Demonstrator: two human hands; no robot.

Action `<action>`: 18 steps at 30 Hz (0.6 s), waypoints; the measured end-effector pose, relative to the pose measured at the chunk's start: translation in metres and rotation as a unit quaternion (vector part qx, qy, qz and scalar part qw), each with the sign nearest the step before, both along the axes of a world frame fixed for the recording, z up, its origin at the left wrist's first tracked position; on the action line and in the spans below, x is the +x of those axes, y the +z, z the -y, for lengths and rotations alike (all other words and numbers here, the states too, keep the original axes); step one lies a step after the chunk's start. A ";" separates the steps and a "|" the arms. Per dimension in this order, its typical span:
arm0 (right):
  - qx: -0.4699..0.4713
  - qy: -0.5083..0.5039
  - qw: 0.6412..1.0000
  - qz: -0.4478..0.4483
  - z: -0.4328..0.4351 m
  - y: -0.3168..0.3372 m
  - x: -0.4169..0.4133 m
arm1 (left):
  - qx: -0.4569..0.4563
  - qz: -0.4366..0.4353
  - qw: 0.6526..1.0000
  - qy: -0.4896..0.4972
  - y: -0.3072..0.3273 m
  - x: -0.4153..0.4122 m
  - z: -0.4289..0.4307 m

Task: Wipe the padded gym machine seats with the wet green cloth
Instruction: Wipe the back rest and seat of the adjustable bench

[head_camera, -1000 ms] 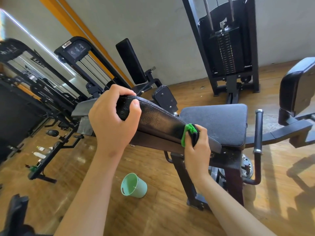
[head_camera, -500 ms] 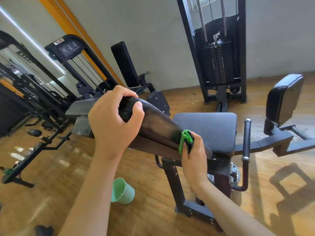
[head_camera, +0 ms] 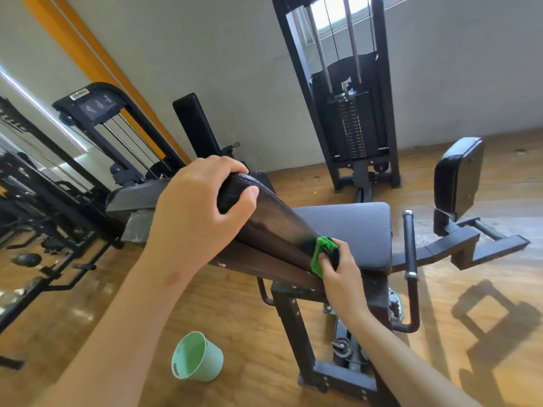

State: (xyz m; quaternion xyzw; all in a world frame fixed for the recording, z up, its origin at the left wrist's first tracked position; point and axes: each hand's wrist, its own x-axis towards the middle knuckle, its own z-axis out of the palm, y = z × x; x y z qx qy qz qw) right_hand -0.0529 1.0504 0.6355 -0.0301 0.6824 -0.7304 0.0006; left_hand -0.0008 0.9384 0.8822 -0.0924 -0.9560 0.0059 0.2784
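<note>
A black padded backrest (head_camera: 270, 221) slants across the middle of the view. My left hand (head_camera: 199, 212) grips its upper end, thumb on the front face and fingers over the top. My right hand (head_camera: 338, 268) holds the bunched green cloth (head_camera: 318, 254) and presses it against the backrest's lower end, where the padding looks wet and shiny. Just behind lies the flat grey-black seat pad (head_camera: 349, 230). A second black pad (head_camera: 458, 177) stands upright on an arm at the right.
A mint-green bucket (head_camera: 197, 358) lies tipped on the wooden floor below the backrest. The weight stack tower (head_camera: 346, 113) stands against the back wall. A black handle bar (head_camera: 410, 245) rises right of the seat. More machines (head_camera: 97, 136) crowd the left.
My right hand with the cloth stays at the backrest's lower end, shifting only slightly. The left hand keeps its grip. The camera has tilted up.
</note>
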 end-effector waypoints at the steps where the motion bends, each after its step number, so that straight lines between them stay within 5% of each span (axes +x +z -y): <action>1: -0.005 0.001 1.000 -0.002 0.000 0.002 0.000 | -0.053 0.001 0.999 0.006 0.001 -0.001 -0.004; 6: -0.028 0.018 0.999 -0.016 -0.004 0.007 -0.003 | -0.332 0.015 0.938 0.103 -0.023 -0.010 -0.043; 12: -0.007 0.076 0.996 -0.045 -0.024 -0.001 -0.027 | -0.438 0.119 0.871 0.189 -0.081 -0.030 -0.063; 18: 0.000 0.098 0.994 -0.051 -0.023 -0.030 -0.041 | -0.454 0.045 0.872 0.176 -0.106 -0.052 -0.054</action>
